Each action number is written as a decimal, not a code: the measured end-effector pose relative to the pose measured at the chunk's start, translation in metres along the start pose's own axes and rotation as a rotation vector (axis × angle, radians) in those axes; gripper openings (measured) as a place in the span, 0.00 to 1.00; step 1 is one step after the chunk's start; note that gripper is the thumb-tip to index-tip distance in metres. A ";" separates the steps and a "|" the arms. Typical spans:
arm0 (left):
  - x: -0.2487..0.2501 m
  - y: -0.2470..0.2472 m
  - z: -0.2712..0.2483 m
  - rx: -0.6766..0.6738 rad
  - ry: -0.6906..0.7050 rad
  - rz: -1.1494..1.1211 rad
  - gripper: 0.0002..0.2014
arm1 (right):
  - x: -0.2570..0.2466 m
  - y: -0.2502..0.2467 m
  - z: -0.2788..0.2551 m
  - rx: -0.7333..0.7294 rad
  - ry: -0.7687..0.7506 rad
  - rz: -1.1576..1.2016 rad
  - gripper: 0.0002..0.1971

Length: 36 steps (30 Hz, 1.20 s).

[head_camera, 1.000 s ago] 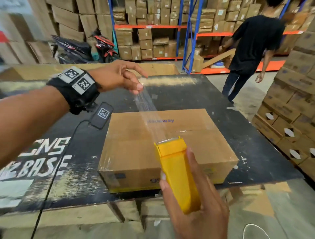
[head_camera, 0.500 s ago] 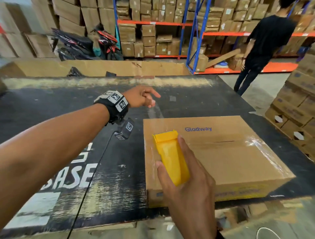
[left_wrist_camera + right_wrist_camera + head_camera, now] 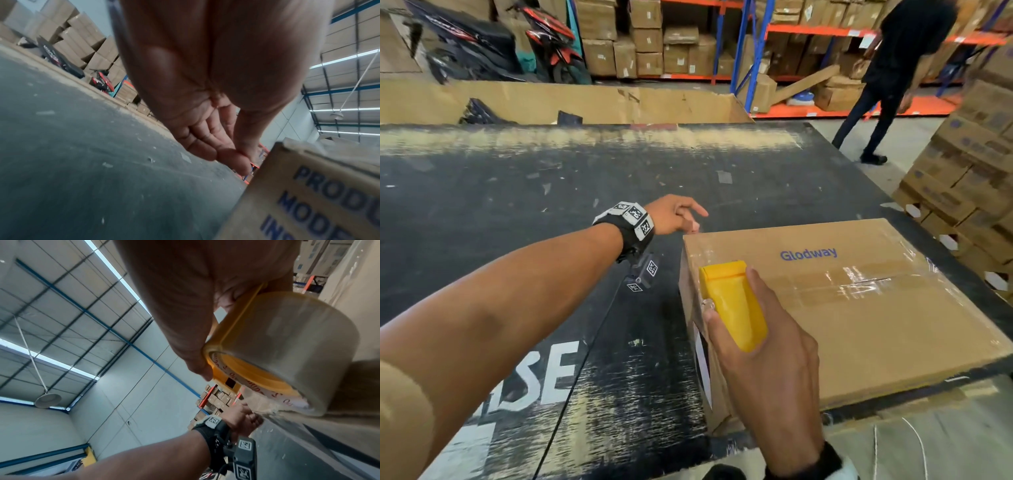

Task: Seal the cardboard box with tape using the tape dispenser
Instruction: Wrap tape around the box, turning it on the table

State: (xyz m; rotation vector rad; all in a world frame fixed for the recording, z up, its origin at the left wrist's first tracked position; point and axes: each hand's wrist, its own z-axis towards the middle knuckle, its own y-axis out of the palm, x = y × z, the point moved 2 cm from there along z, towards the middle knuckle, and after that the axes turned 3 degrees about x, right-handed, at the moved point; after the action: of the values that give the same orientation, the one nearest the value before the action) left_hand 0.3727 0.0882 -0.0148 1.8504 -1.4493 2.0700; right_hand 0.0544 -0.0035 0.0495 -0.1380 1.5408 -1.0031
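Yellow plastic catches the eye first: the tape dispenser (image 3: 732, 305) sits on the near-left part of the cardboard box (image 3: 859, 308), its front lip pointing away along the box's left edge. The right hand (image 3: 767, 370) wraps it from behind, thumb down one flank and fingers curled over the other, clamped firmly on the body. From under that wrist the clear tape roll (image 3: 287, 350) shows in its yellow frame, riding low against the box, which looks like the right attitude for laying a strip flat along that edge.

Just past the dispenser, at the box's far-left corner, the left hand (image 3: 674, 216) reaches in from the side. Its fingers are loosely extended and slightly apart; the thumb and forefinger come close together near the corner, but whether they pinch a tape end I cannot tell, since any film there is too clear to make out. My guess is that it steadies or presses the strip's start.

Across the box top, glossy tape already covers the middle seam to the right of the dispenser. The box rests on a scuffed black table (image 3: 517, 205), near its front-right edge.

Well beyond the box, a person in black (image 3: 893, 68) walks past orange-and-blue shelving (image 3: 756, 51) stacked with cartons.
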 end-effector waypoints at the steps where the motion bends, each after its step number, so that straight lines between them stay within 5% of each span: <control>1: -0.005 0.003 0.002 -0.027 -0.011 -0.004 0.19 | -0.001 0.001 0.001 -0.001 0.005 -0.018 0.38; 6: -0.019 0.008 0.000 -0.089 -0.043 0.126 0.21 | -0.005 0.001 -0.001 0.000 0.019 -0.060 0.39; 10: -0.020 0.003 -0.019 0.158 0.257 0.229 0.18 | -0.005 -0.001 -0.003 0.014 0.037 -0.056 0.39; 14: -0.010 0.026 -0.055 0.024 0.511 0.317 0.22 | -0.005 -0.001 -0.001 0.019 0.041 -0.057 0.38; 24: -0.012 0.040 -0.069 -0.114 0.500 0.406 0.25 | -0.002 -0.014 -0.017 -0.042 0.026 -0.141 0.41; 31: -0.013 0.041 -0.070 -0.090 0.493 0.418 0.25 | 0.041 -0.063 -0.113 -0.066 0.029 -0.236 0.39; 36: -0.007 0.043 -0.074 -0.064 0.493 0.427 0.26 | 0.071 -0.070 -0.143 -0.081 0.073 -0.371 0.27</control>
State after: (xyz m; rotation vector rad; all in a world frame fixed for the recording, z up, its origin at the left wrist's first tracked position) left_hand 0.2938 0.1125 -0.0368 0.9511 -1.8312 2.3786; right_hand -0.1176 -0.0171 0.0263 -0.4615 1.6587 -1.2457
